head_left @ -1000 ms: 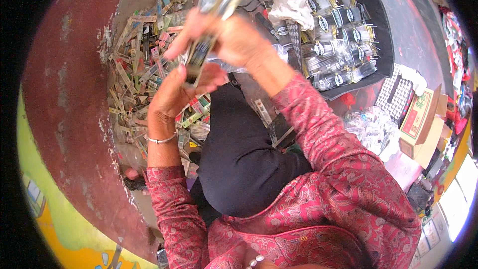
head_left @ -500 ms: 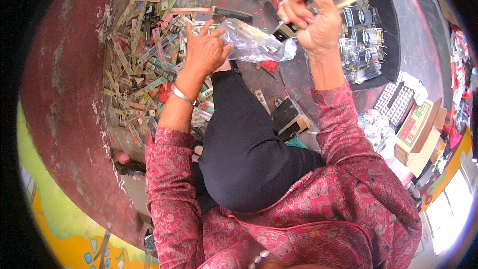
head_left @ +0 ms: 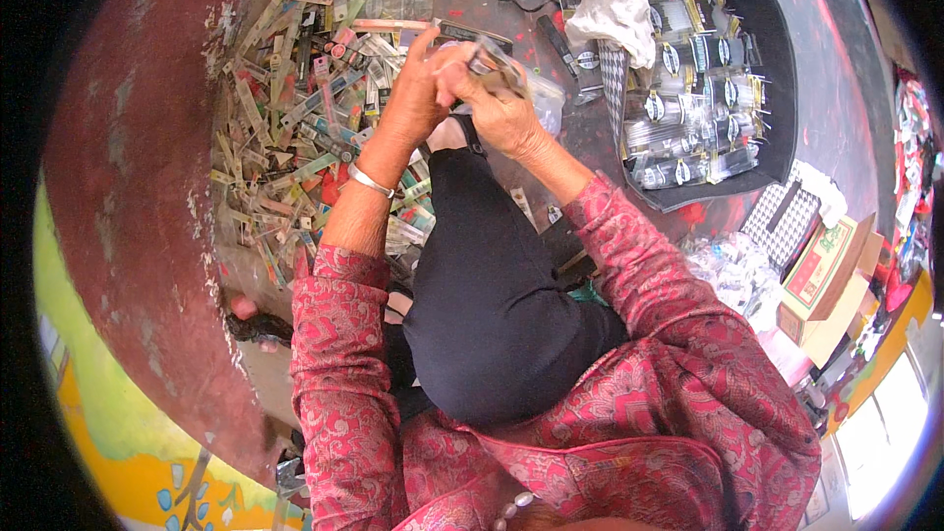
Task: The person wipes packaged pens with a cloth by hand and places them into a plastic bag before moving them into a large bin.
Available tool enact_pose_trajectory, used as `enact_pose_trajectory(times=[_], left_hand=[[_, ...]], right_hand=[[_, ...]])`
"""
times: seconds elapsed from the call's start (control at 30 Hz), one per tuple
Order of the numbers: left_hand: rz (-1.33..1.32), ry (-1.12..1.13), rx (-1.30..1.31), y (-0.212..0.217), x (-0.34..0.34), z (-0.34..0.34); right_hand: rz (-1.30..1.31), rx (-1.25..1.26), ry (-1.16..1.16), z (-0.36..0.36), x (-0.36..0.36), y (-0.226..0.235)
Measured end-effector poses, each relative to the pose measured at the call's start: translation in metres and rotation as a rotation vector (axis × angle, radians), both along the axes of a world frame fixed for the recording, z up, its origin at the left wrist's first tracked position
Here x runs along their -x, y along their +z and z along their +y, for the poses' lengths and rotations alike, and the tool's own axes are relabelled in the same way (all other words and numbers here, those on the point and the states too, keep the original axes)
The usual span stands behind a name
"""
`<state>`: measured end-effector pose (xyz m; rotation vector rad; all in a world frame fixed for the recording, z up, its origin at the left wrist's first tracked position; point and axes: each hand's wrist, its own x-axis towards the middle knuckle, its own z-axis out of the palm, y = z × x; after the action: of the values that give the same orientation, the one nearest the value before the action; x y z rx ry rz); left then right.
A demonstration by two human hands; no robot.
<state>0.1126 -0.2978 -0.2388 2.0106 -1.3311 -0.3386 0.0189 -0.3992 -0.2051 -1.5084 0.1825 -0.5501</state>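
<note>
I am looking down at my own two hands, raised together above my knee in black cloth. My left hand (head_left: 418,98) and my right hand (head_left: 501,113) meet around a small packet (head_left: 492,61), a slim thing in clear crinkly plastic with a dark piece inside; the fingers (head_left: 425,44) of my left hand are pinched narrow on its near end, and my right fingers are curled closed around its other side, so both hold it just above the surface. A thin silver bangle (head_left: 371,181) rings my left wrist, and my sleeves (head_left: 639,275) are red cloth with a fine swirling pattern. To my left, a loose heap of slender packets (head_left: 295,118), flat strips in pale, green and red tones, lies scattered on the worn reddish surface (head_left: 128,197). To my right stands a black tray (head_left: 772,59) with upright walls, filled with neat rows of glossy clear packets. A crumpled white plastic bag (head_left: 615,10) rests at its near edge. Further right sits a cardboard box (head_left: 821,270).
</note>
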Motion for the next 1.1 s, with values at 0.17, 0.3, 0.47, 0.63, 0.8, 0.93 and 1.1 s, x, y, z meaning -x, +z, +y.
enact_pose_trajectory(times=[0.17, 0.3, 0.47, 0.63, 0.8, 0.93, 1.1], left_hand=[[0.184, 0.143, -0.220, -0.001, 0.001, 0.010], [0.296, 0.123, -0.195, 0.009, 0.005, 0.002], [0.351, 0.116, -0.224, 0.007, 0.005, 0.002], [0.698, 0.218, -0.110, -0.002, 0.004, 0.007], [0.716, 0.227, -0.202, 0.007, -0.002, 0.008], [0.670, 0.225, -0.211, 0.005, -0.006, 0.004], [0.391, 0.119, -0.279, 0.001, -0.008, 0.008]], right_hand=[[0.229, -0.097, -0.197, 0.005, 0.012, -0.035], [0.250, 0.054, -0.320, -0.009, 0.007, -0.041], [0.096, -0.312, -0.285, -0.009, -0.006, -0.022], [0.264, -0.146, -0.241, -0.010, -0.007, -0.037], [0.377, 0.130, -0.443, -0.025, 0.012, -0.033], [0.177, 0.220, -0.362, -0.014, 0.006, -0.028], [0.211, 0.674, -0.109, 0.006, 0.006, -0.057]])
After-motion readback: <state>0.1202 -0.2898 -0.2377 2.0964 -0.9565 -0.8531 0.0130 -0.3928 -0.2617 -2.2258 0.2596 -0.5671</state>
